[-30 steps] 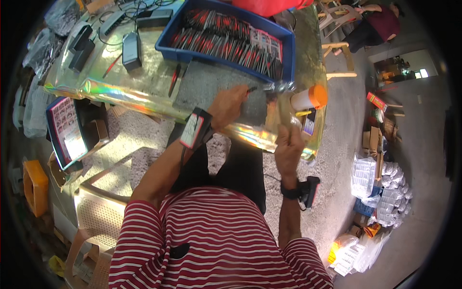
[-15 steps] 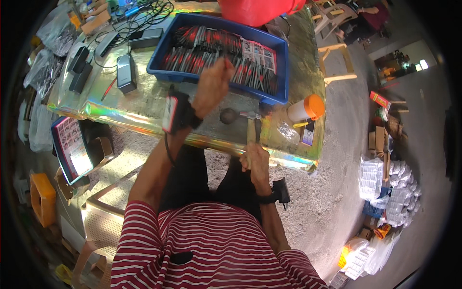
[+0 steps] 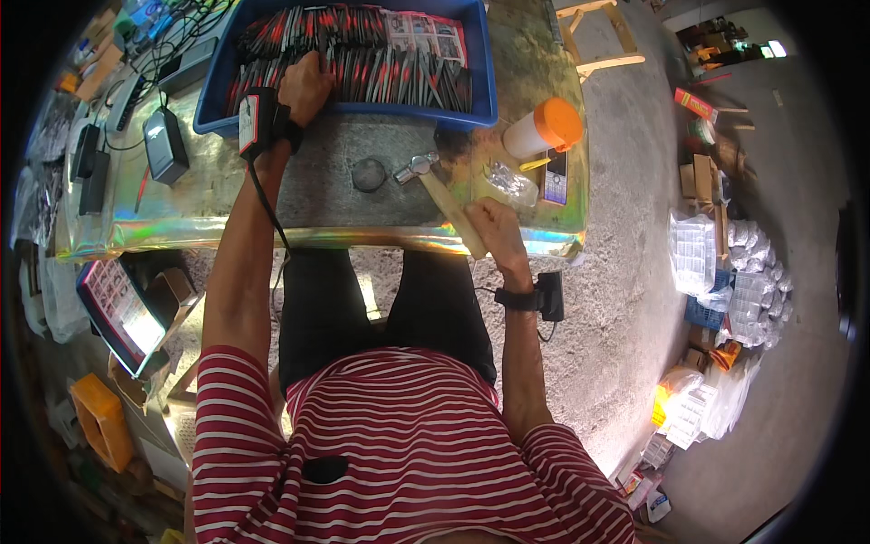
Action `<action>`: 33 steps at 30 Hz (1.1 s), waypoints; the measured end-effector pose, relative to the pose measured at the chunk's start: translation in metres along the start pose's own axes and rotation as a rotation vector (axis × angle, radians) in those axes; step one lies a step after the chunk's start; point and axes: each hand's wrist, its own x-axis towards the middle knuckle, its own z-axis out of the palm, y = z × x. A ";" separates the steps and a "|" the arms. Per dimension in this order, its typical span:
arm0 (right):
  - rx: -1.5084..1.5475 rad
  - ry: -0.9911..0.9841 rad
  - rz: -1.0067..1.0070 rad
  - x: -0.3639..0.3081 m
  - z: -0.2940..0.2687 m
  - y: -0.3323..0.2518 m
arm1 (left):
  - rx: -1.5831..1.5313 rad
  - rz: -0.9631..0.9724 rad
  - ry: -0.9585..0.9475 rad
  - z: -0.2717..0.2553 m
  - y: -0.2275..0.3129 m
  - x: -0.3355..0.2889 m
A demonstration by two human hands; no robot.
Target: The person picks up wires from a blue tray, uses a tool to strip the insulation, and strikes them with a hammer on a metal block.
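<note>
Wooden-handled metal hammer [image 3: 444, 194] is touched by curled right hand [image 3: 497, 231]; left hand [image 3: 306, 89] is held at flat red-and-black packets [image 3: 399, 82], fingertip grip indeterminable.

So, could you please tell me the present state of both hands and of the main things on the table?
Hammer: aslant, head over the grey plate
Right hand: curled by the hammer; grip unclear
Left hand: at the slim pieces; grip hidden
Blue tray: uncovered, filled with these pieces
Bottle: orange lid on
Keypad phone: face up
Clear plastic: crumpled
</note>
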 end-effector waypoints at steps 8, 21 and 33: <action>-0.112 0.072 -0.166 -0.005 0.021 0.005 | -0.064 -0.017 -0.141 0.004 -0.012 -0.001; -0.526 0.618 -0.305 0.068 0.000 0.038 | -0.561 -0.082 0.255 -0.044 0.030 -0.042; -0.864 0.563 -0.362 0.082 -0.004 0.042 | -0.858 -0.440 0.515 -0.094 -0.028 -0.161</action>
